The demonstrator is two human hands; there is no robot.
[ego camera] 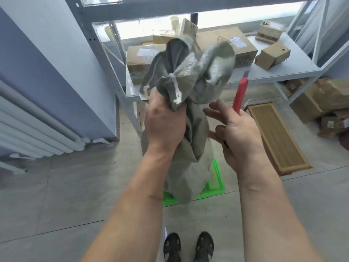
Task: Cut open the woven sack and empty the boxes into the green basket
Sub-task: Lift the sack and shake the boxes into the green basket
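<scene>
Emptying looked unfinished: sack (188,148), tie (174,86) uncut, was gripped by left hand (166,125) over basket (217,178), red knife (239,95) held in right hand (239,140).

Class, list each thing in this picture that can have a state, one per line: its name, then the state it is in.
Sack: tied shut with white string, lifted, bottom over the basket.
Basket: on the floor, mostly hidden by the sack.
Left hand: gripping the sack's neck.
Right hand: holding a red cutter, fingers spread.
Shelf boxes: closed.
</scene>
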